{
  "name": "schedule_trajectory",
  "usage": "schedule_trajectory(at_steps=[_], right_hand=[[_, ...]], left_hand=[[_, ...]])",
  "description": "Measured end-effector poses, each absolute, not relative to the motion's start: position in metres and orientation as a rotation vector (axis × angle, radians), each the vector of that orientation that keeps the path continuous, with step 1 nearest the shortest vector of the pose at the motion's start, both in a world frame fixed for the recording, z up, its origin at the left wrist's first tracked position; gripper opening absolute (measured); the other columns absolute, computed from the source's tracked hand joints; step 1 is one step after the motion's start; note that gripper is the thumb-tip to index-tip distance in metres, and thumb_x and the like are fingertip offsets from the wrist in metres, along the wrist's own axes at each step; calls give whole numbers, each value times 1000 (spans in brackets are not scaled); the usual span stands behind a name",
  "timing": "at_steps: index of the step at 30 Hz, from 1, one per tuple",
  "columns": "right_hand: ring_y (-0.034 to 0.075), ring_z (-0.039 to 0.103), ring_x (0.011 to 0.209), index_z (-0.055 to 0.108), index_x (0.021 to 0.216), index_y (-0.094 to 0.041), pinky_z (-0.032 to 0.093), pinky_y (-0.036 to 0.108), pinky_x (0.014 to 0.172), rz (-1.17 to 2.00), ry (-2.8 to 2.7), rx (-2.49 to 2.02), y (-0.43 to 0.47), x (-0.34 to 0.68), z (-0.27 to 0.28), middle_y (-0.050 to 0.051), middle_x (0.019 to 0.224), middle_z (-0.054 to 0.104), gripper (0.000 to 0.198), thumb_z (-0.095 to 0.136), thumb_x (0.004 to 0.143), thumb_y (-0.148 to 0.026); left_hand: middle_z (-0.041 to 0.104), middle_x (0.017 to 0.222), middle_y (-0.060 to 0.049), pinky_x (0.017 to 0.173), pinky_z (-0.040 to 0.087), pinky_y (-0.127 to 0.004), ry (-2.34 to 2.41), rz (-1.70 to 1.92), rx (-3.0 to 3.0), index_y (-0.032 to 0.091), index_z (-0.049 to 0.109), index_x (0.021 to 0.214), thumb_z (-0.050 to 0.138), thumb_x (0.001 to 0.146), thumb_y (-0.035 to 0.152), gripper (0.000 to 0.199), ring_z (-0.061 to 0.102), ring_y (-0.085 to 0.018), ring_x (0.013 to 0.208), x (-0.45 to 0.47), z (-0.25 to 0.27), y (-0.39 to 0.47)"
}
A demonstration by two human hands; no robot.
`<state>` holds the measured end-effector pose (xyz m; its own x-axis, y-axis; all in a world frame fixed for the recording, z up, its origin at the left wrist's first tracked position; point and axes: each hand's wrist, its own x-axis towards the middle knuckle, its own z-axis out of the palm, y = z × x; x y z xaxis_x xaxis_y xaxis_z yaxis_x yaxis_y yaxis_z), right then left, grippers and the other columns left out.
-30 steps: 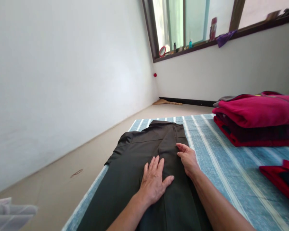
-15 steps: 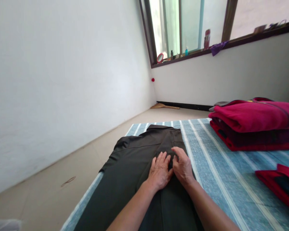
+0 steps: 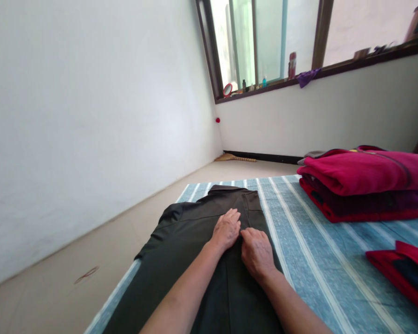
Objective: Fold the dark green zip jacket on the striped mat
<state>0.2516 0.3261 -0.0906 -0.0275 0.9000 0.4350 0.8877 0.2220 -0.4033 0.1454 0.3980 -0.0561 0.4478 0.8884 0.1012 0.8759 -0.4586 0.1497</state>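
since the earlier frames the left hand point(image 3: 227, 229) has slid up the dark shirt point(image 3: 181, 250) toward its collar point(image 3: 226, 188), while the right hand point(image 3: 257, 250) has come down and inward and its fingers have curled more. the two hands are now close together, the left one a little farther up the shirt.

the left hand lies palm down on the cloth, fingers straight and side by side, gripping nothing that shows. the right hand is bent inward over the shirt, near its right edge; its fingertips are partly hidden, so i cannot tell whether it pinches the cloth.

the shirt lies flat along the left part of a blue striped sheet point(image 3: 316, 241), collar at the far end, with one sleeve point(image 3: 156, 232) bunched in creases at the left edge. to the right a pile of folded clothes point(image 3: 365, 174) rests on the sheet, bright pink on top and red at the bottom. nearer, a red folded garment point(image 3: 379, 260) is partly cut off by the view's edge. a thin loop point(image 3: 86, 274) lies on the floor point(image 3: 101, 241) at left.
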Motion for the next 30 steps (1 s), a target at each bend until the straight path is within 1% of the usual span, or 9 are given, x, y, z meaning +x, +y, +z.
schedule_trajectory(at_steps=[5,9,12,15,18,25,28,30], right_hand=[[20,54,81,62,81,-19,30,31,75,29,-1902,-1657,326,249,-93,5,83,63,22,44,81,-6],[20,53,84,63,84,-19,29,32,77,40,-1910,-1666,327,248,-95,6,86,63,22,45,82,-6],[21,52,86,64,88,-19,29,33,79,68,-1919,-1664,326,247,-94,6,89,64,23,45,82,-7],[22,51,87,64,89,-18,29,34,79,82,-1929,-1669,325,246,-93,7,91,63,23,45,82,-7],[22,51,86,63,87,-18,29,34,79,84,-1935,-1675,325,246,-91,7,90,63,23,44,82,-7],[22,50,88,63,88,-18,29,34,79,96,-1943,-1689,324,245,-90,6,91,62,23,43,82,-7],[22,50,88,63,87,-18,29,35,79,98,-1943,-1698,324,245,-90,7,91,62,24,43,81,-6],[22,50,88,63,86,-18,29,35,79,99,-1943,-1697,324,245,-90,6,90,62,24,43,81,-6]], left_hand=[[35,148,-10,111,24,-41,1628,161,2614,14,43,134,36,92,28,45,26,-20,138,159,-61,424],[32,150,-8,112,19,-47,1667,89,2610,19,41,135,35,92,37,47,21,-21,140,165,-69,435],[32,149,-9,111,18,-50,1705,60,2619,20,42,134,33,92,41,48,20,-22,140,169,-72,438],[28,151,-9,113,14,-49,1711,62,2656,19,41,135,32,93,40,48,17,-22,141,175,-73,441],[25,152,-6,114,12,-46,1668,61,2699,21,39,137,30,93,41,49,15,-20,141,179,-75,447],[30,150,-6,110,18,-54,1676,16,2671,22,40,136,25,93,49,53,19,-24,140,184,-82,454],[37,147,-10,109,18,-55,1690,41,2691,20,45,132,25,93,49,52,25,-26,138,187,-80,453],[37,146,-13,110,15,-55,1696,79,2718,17,46,130,26,93,47,51,25,-26,137,192,-78,454]])
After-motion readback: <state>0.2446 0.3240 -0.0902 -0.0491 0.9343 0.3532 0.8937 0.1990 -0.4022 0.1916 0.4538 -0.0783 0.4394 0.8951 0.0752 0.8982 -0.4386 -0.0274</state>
